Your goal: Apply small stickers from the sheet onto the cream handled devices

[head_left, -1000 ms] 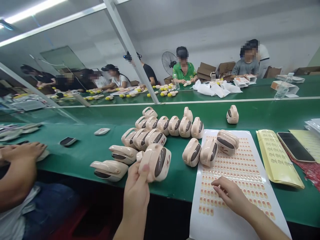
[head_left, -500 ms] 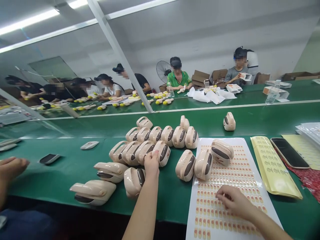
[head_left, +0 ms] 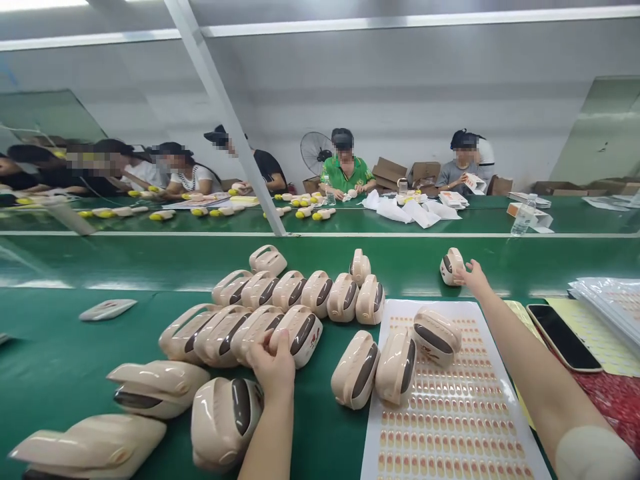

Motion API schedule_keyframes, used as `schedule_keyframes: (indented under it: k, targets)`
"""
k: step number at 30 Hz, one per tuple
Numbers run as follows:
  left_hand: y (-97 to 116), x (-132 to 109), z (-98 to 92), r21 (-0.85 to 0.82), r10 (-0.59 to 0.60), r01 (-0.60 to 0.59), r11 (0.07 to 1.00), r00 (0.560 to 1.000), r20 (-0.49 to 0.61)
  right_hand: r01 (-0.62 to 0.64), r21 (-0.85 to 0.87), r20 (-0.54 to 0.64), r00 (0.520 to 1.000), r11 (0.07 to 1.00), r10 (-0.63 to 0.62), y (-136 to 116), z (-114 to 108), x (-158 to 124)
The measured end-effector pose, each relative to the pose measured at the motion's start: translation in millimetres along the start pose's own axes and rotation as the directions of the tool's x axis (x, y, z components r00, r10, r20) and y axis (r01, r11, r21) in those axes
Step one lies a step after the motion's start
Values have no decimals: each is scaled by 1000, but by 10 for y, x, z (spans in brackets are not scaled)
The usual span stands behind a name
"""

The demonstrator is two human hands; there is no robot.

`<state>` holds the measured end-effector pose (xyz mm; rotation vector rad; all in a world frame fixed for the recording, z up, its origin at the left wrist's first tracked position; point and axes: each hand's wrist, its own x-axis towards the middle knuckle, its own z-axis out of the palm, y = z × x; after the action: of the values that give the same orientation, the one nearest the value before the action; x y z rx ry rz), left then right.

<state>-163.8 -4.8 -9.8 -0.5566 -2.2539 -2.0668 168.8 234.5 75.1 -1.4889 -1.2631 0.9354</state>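
Note:
Several beige plastic casings with dark oval windows lie in rows on the green belt (head_left: 100,347). My left hand (head_left: 273,363) rests with curled fingers on one casing (head_left: 300,330) in the near row. My right hand (head_left: 470,275) is stretched far forward, its fingers touching a lone casing (head_left: 450,265) at the back right. A white sticker sheet (head_left: 450,420) with rows of small orange labels lies under my right forearm, with three casings at its top left corner.
A black phone (head_left: 563,337) and yellow sheets (head_left: 605,333) lie at the right. A flat grey piece (head_left: 107,309) sits at the left. Other people work along the far belt, with boxes, a fan (head_left: 314,150) and a water bottle (head_left: 523,217) behind.
My left hand set its casing down and moved onto the near row. My right hand left the sticker sheet and reached forward to the lone casing. The camera moved nearer the belt.

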Motion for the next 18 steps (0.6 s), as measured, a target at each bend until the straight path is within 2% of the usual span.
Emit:
schedule_keyframes:
  k: [4,7,10,12,15,18]
  targets:
    - [102,-221,-116,43,79,-77,996,995,-54,-21,6,28,999,1000,21,20,127,123]
    - [139,-480,-193,46,107,-108,993,994,10,-50,-74,10,999,996,51,-10,112,154]
    - [129,-757,-263,7,114,-117,993,979,168,-67,-196,-50,997,978,58,-63,-18,116]
    - [102,-903,-319,-18,110,-109,994,949,294,-40,-263,-63,998,964,25,-104,-154,21]
    - [68,-1042,-416,-13,50,-50,999,888,456,17,-313,-10,1000,950,-21,-139,-360,-242]
    - [75,-1113,-489,27,-20,6,1000,821,570,53,-320,85,996,946,-26,-105,-510,-583]
